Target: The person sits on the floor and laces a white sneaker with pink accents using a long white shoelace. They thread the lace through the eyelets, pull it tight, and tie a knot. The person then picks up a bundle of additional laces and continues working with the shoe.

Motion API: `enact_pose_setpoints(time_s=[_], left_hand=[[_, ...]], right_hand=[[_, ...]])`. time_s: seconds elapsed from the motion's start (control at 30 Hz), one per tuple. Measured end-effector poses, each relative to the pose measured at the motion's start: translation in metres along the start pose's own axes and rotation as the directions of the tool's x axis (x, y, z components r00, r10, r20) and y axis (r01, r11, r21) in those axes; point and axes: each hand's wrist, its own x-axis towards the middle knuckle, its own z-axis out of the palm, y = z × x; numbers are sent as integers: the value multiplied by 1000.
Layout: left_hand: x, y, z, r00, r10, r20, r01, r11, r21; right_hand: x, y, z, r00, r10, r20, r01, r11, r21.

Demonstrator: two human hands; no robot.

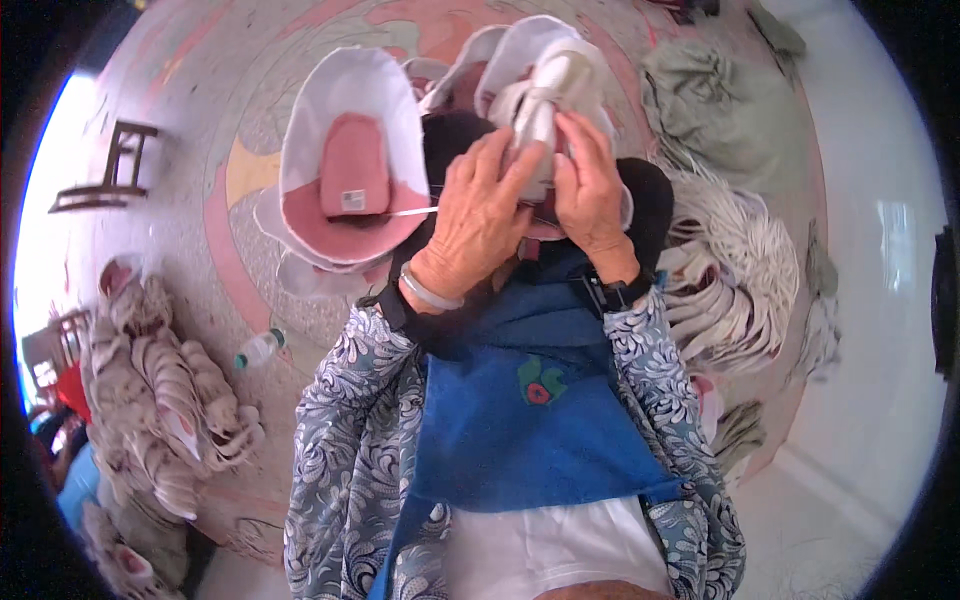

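In front of my lap, a cream-white shoe upper [562, 78] is between my hands. My left hand [475, 205] has its fingers bent against the shoe upper's near left side. My right hand [590, 190] grips it from the right, thumb and fingers pressed together. Fingertips and fabric overlap, so the exact hold is partly hidden. Just left of my left hand, a large white and pink shoe-shaped piece [352, 150] lies open with a small label inside, on top of similar pieces. A thin white strip [408, 212] runs from it toward my left hand.
More white pieces [465, 72] stand beyond my hands. Bundles of cream shoe uppers [165, 400] lie on the left floor, others [735, 270] at right. A plastic bottle [260, 348], a dark wooden stool [115, 170] and green-grey cloth [700, 100] are around me.
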Motion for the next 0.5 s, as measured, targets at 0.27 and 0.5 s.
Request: enact_pose_setpoints(time_s=[0.27, 0.5], left_hand=[[13, -13, 15, 994, 107, 9, -106, 971, 212], [12, -9, 16, 999, 53, -13, -51, 992, 117]], right_hand=[[-4, -1, 3, 991, 46, -122, -31, 992, 120], [-16, -6, -7, 982, 126, -142, -103, 982, 160]])
